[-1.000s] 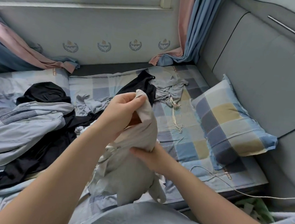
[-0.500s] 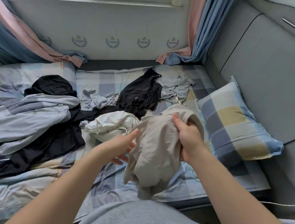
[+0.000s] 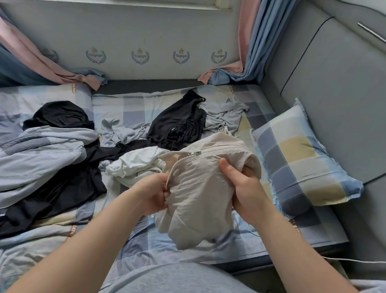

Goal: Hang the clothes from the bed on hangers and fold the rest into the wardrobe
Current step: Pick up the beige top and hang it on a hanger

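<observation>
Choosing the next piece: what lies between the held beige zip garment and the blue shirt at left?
Head view: a crumpled white garment, then black clothing.

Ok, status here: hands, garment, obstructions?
Left hand and right hand grip the beige zip jacket, bunched, over the bed. No hanger in view. White garment lies behind it.

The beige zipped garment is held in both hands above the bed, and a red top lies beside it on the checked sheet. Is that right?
Not quite: the top beside it is white, not red. The head view shows the beige zipped garment gripped by the left hand and the right hand above the bed, with the white top lying on the checked sheet.
</observation>
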`<state>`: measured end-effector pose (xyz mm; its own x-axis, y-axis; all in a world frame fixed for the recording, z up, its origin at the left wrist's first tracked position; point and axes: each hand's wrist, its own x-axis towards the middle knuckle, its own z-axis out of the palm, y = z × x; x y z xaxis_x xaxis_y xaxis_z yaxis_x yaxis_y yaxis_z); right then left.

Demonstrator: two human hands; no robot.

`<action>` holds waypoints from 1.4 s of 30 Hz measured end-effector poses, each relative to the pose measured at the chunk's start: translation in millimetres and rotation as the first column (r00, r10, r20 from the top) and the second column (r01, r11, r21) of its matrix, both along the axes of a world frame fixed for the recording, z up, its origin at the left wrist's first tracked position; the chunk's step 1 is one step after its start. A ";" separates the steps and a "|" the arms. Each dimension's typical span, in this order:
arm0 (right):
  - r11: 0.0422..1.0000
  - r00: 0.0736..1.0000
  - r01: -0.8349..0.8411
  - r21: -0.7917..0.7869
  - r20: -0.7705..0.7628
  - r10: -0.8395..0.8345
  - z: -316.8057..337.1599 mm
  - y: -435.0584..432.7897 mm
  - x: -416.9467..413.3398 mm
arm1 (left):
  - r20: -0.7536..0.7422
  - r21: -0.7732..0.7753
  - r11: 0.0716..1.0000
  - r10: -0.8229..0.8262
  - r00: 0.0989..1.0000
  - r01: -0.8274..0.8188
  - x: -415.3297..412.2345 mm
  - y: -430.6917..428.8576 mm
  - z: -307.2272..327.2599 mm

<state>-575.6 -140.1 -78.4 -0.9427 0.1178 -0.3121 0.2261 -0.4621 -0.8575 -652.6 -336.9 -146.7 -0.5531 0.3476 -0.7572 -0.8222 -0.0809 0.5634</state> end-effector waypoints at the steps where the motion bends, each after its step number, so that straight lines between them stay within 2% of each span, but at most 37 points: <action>1: 1.000 1.000 0.019 0.019 0.019 -0.019 -3.7 2.3 0.6 | -0.045 -0.036 0.994 0.105 0.993 -0.107 -1.6 0.6 3.3; 4: 0.986 0.985 -0.011 0.169 0.173 -0.018 -28.3 7.7 3.5 | -0.284 -0.130 0.901 0.366 0.886 -0.414 -12.6 -4.2 17.5; 6: 0.956 0.931 -0.189 0.225 0.351 0.101 -48.9 8.4 9.7 | -0.372 -0.037 0.841 0.490 0.788 -0.540 -21.6 -10.0 27.9; 7: 0.915 0.870 -0.326 0.239 0.455 0.191 -57.9 8.2 14.7 | -0.371 0.041 0.829 0.531 0.762 -0.558 -24.6 -12.7 34.5; 9: 0.755 0.697 -0.606 0.250 0.625 0.352 -71.7 8.7 24.3 | -0.336 0.179 0.839 0.543 0.770 -0.513 -26.3 -17.1 47.9; 10: 0.691 0.642 -0.676 0.255 0.664 0.383 -76.2 9.6 26.6 | -0.325 0.218 0.854 0.519 0.790 -0.471 -24.7 -18.1 54.0; 11: 0.673 0.632 -0.691 0.262 0.671 0.387 -79.0 10.3 25.8 | -0.316 0.253 0.866 0.496 0.809 -0.432 -22.9 -19.4 58.4; 16: 0.804 0.836 -0.440 0.400 0.509 0.205 -66.4 -0.2 3.4 | -0.228 0.489 0.834 0.405 0.886 -0.255 -9.1 -23.5 70.7; 18: 0.827 0.880 -0.363 0.430 0.449 0.152 -60.1 -7.9 -3.9 | -0.237 0.536 0.825 0.352 0.906 -0.180 -5.7 -23.2 77.5; 20: 0.861 0.893 -0.340 0.378 0.416 0.170 -52.0 -19.8 -7.4 | -0.290 0.526 0.844 0.294 0.911 -0.105 -3.2 -19.8 83.3; 23: 0.930 0.939 -0.240 0.279 0.311 0.149 -44.9 -37.6 -11.9 | -0.366 0.473 0.881 0.206 0.908 -0.009 2.1 -13.0 89.5; 26: 0.941 0.972 0.045 0.336 0.202 -0.119 -46.8 -42.2 -19.8 | -0.430 0.388 0.922 0.176 0.886 0.005 4.7 -10.0 89.2; 29: 0.880 0.961 0.191 0.434 0.100 -0.257 -45.6 -26.2 -24.4 | -0.558 0.121 0.982 0.189 0.808 -0.146 1.3 -11.3 79.2; 31: 0.858 0.943 0.270 0.437 0.058 -0.327 -44.2 -10.1 -24.8 | -0.608 -0.065 0.962 0.173 0.775 -0.266 -3.9 -17.5 66.6; 33: 0.846 0.916 0.341 0.410 0.059 -0.397 -44.0 6.7 -23.6 | -0.538 -0.144 0.927 0.221 0.814 -0.346 -9.9 -24.7 52.8; 34: 0.853 0.909 0.362 0.376 0.060 -0.413 -43.7 13.2 -22.7 | -0.455 -0.129 0.921 0.275 0.847 -0.368 -12.5 -26.8 46.5; 36: 0.883 0.904 0.385 0.269 0.085 -0.420 -45.4 21.6 -20.6 | -0.244 -0.005 0.912 0.398 0.885 -0.411 -15.9 -26.7 37.4; 38: 0.902 0.891 0.404 0.154 0.159 -0.426 -47.8 27.5 -18.2 | -0.071 0.128 0.883 0.463 0.883 -0.452 -17.4 -22.4 32.1; 40: 0.906 0.876 0.412 0.100 0.231 -0.424 -52.1 33.3 -15.6 | 0.023 0.186 0.878 0.444 0.896 -0.440 -17.1 -18.2 26.2; 42: 0.902 0.851 0.423 0.083 0.306 -0.427 -58.0 39.8 -13.5 | 0.045 0.201 0.913 0.353 0.935 -0.354 -14.5 -18.1 22.1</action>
